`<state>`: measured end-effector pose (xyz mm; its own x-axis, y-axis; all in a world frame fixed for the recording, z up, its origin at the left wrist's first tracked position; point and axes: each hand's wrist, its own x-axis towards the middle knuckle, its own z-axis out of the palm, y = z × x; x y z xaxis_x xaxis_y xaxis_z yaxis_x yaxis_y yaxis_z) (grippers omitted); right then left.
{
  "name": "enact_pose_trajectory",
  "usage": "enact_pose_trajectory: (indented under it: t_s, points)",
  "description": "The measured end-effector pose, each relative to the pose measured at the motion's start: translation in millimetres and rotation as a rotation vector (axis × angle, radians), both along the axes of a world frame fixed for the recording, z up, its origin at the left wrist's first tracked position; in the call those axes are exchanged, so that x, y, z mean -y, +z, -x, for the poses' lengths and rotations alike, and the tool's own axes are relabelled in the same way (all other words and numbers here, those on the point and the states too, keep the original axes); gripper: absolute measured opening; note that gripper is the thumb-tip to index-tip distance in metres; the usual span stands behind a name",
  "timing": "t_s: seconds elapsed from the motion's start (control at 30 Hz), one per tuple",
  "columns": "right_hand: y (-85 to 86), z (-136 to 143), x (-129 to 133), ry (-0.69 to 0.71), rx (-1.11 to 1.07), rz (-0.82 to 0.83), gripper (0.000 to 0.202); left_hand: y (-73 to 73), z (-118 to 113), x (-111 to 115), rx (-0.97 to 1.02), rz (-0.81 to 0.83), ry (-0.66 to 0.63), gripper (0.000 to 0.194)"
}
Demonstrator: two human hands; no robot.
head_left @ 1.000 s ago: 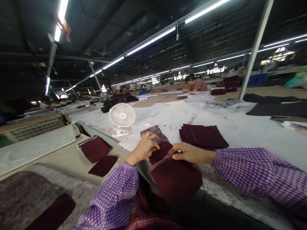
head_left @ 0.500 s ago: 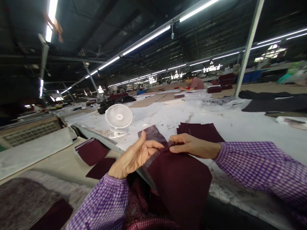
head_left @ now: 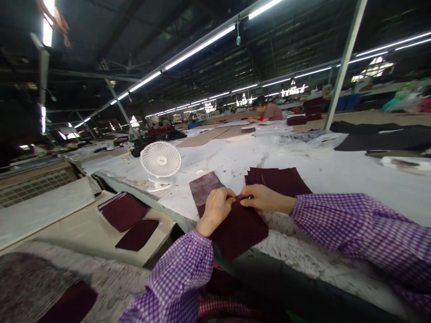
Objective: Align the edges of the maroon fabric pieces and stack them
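Fan (head_left: 160,160) on desk (head_left: 215,157), left; cloth stack (head_left: 283,179) right; cloth piece (head_left: 204,183) between. Left of desk edge: cloth pile (head_left: 124,211), single panel (head_left: 137,234) just before it.

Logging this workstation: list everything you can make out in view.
table: one, white, ahead
fan: one, white, on table, left
held cloth: one, maroon, front centre
mottled cloth: one, dusty maroon, between fan and held cloth
cloth stack: one, maroon, on table, right of centre
side pile: one, maroon, beige surface at left
single cloth: one, maroon, beside that pile
dark cloths: several, charcoal, right
lights: several, white, overhead
co-worker: one clear, pink top, background
left hand: one, purple sleeve, pinching held cloth
right hand: one, purple sleeve, pinching held cloth
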<state>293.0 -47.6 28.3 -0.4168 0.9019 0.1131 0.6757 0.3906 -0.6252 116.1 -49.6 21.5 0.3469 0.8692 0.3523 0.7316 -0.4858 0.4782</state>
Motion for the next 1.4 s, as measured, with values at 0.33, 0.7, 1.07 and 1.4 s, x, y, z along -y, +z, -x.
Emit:
enact_pose_trajectory:
  t_s: [0.33,0.7,1.07,1.4]
  points:
    - [3.5,-18.8,-12.0,0.19,0.342,-0.457,0.018,-16.3,-9.5,11.6,-0.373,-0.215,-0.019,0.028]
    - [-3.0,-15.4,-4.0,0.243,0.55,-0.557,0.022,-17.9,-11.1,14.5,-0.467,-0.299,-0.063,0.029]
    - [-1.1,-1.3,5.2,0.196,0.373,-0.47,0.02,-17.4,-14.9,12.9,-0.493,-0.277,-0.083,0.028]
    - [-7.0,-0.3,16.4,0.235,0.458,-0.493,0.028,-17.5,24.6,11.2,-0.131,-0.148,-0.127,0.02]
